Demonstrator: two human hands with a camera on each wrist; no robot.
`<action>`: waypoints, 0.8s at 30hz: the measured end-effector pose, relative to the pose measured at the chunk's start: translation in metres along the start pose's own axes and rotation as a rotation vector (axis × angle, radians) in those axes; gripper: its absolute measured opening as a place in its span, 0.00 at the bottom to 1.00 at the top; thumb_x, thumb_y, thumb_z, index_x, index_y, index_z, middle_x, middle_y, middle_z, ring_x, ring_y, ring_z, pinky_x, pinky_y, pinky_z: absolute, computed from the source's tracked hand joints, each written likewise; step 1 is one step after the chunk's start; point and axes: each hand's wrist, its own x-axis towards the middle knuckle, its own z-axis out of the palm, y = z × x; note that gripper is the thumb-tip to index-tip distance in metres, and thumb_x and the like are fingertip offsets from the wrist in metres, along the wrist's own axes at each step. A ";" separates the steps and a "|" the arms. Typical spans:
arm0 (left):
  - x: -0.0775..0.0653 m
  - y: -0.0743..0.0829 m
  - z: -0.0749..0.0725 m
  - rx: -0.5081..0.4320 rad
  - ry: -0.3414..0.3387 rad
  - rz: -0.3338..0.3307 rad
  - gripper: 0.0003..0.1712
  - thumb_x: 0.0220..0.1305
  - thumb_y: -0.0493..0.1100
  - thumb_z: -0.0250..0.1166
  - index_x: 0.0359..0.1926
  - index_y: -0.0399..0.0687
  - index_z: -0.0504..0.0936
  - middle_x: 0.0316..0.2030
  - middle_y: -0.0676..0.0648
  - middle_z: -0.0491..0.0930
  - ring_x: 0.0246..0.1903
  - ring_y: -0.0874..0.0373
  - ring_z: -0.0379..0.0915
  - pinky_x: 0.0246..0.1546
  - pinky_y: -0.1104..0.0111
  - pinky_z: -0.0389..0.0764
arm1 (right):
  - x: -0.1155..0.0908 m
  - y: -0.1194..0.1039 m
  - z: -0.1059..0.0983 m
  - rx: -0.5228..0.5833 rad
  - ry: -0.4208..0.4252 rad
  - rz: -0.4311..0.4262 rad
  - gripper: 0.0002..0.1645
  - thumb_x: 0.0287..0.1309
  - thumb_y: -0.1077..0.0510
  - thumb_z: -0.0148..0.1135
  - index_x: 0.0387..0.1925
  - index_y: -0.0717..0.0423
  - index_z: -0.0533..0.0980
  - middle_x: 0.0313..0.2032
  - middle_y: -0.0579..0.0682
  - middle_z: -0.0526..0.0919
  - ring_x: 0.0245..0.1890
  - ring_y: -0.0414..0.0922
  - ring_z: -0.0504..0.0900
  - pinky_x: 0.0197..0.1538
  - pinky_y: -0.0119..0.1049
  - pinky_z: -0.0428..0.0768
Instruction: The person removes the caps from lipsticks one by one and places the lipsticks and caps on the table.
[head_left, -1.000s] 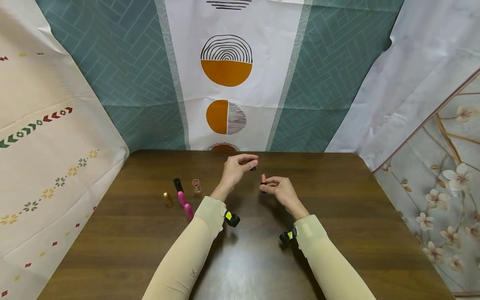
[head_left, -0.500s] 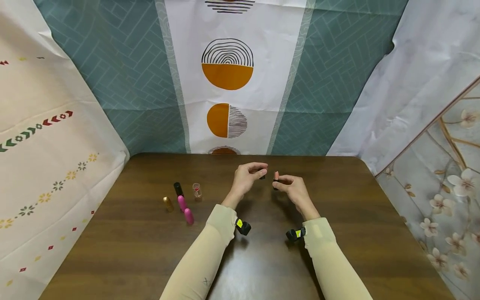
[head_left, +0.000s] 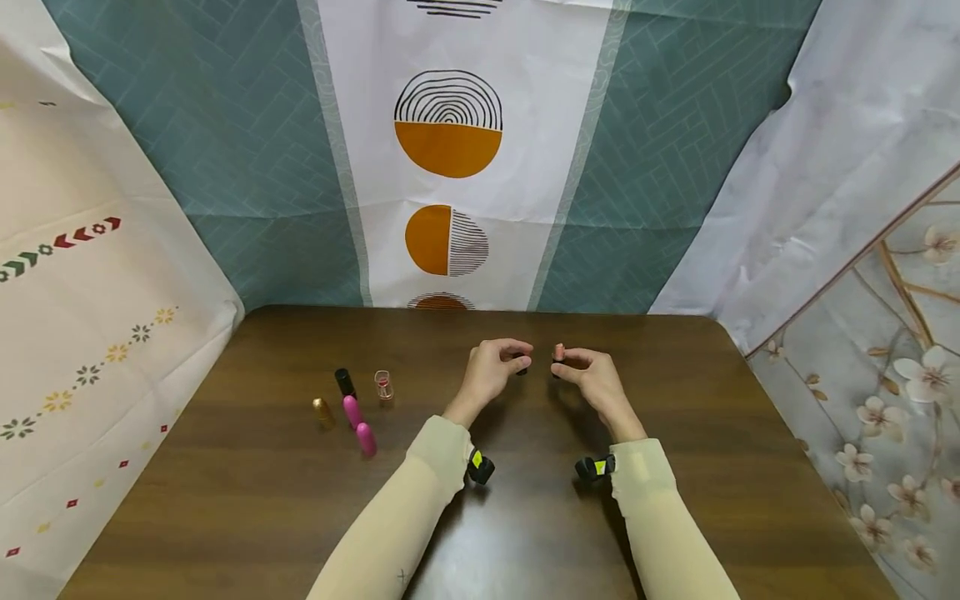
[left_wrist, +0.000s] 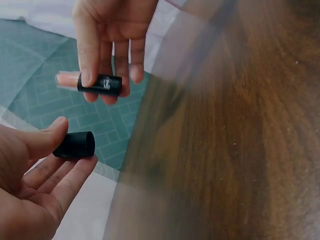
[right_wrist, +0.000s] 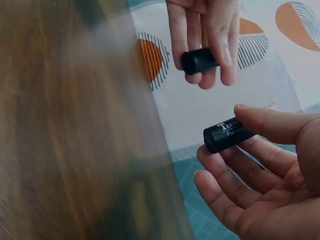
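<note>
Over the back half of the table, my left hand (head_left: pixel 491 371) pinches a short black lipstick cap (left_wrist: pixel 76 145) between thumb and fingers. The cap's open end shows in both wrist views. A short gap to the right, my right hand (head_left: pixel 596 383) holds a lipstick (left_wrist: pixel 101 85) upright by its black base, with a peach upper part under a clear sleeve. White lettering runs along the base (right_wrist: pixel 227 134) in the right wrist view. Cap and lipstick are apart, at about the same height in the head view.
Left of the hands stand several other tubes: a black one (head_left: pixel 344 382), a clear one with red inside (head_left: pixel 384 385), a gold one (head_left: pixel 322 413) and two pink-topped ones (head_left: pixel 365 439). A patterned cloth (head_left: pixel 450 183) hangs behind the wooden table (head_left: pixel 225 500).
Both hands have shifted right, and my left hand has come down to about the right hand's level. The sideways gap between cap and lipstick has widened. The standing tubes are untouched.
</note>
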 end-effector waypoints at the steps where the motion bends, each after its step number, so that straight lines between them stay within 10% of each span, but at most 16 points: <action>1: 0.001 0.002 -0.001 0.011 -0.006 0.002 0.13 0.68 0.37 0.71 0.53 0.43 0.89 0.46 0.47 0.90 0.42 0.54 0.87 0.44 0.62 0.85 | 0.000 -0.001 -0.002 0.010 0.005 0.000 0.21 0.65 0.62 0.71 0.55 0.72 0.81 0.55 0.63 0.85 0.60 0.57 0.79 0.64 0.51 0.74; 17: 0.012 0.002 0.036 0.025 -0.070 0.005 0.16 0.68 0.38 0.71 0.56 0.44 0.88 0.48 0.48 0.89 0.48 0.53 0.85 0.49 0.63 0.84 | 0.000 0.013 -0.018 -0.028 0.030 0.020 0.23 0.68 0.60 0.69 0.59 0.70 0.80 0.57 0.65 0.84 0.61 0.60 0.79 0.64 0.54 0.75; 24: 0.014 -0.005 0.045 0.011 -0.041 -0.028 0.25 0.63 0.36 0.74 0.61 0.44 0.82 0.41 0.49 0.90 0.45 0.53 0.86 0.48 0.62 0.84 | 0.003 0.022 -0.015 -0.090 0.060 0.016 0.18 0.65 0.62 0.70 0.54 0.69 0.83 0.49 0.62 0.88 0.52 0.54 0.83 0.50 0.38 0.79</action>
